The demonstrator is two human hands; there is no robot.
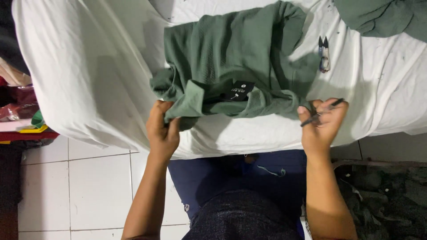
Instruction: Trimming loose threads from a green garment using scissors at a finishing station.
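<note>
1. Watching from the head camera, I am seeing the left hand (162,129) closing its grip on the near left edge of the green garment (235,62).
2. I am seeing the right hand (321,122) pinching the garment's near right edge while holding small thread snips (321,111).
3. I am finding the garment lying rumpled on the white-covered tabletop (89,75), black neck label (239,90) facing up.
4. I am judging it only partly spread; smoothing remains.
5. I am noticing spare snips (324,54) and another green cloth (382,18) nearby.
</note>
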